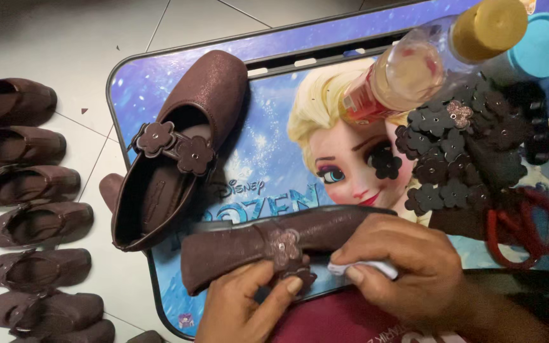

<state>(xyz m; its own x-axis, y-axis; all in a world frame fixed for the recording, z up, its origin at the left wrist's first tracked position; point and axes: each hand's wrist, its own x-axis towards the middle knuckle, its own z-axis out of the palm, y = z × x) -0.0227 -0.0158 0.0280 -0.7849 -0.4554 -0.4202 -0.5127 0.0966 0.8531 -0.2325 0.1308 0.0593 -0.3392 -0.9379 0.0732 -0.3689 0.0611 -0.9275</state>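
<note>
Shoe (255, 244) lies on its side, long axis left-right across the tray (274, 159); your left hand (246, 305) pinches its flower, your right hand (408, 270) grips a white cloth (366, 268).

A blue picture tray (268, 159) lies on the white tiled floor (84, 38). On it: a brown shoe (179, 146) left, black flower pieces (452, 159), bottles (414, 70) far right. Brown shoes (27, 209) line the floor left.

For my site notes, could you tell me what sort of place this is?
Probably a small home shoemaking spot on a tiled floor: a row of brown shoes, a pile of flower trims, a glue-like bottle on a lap tray.
</note>
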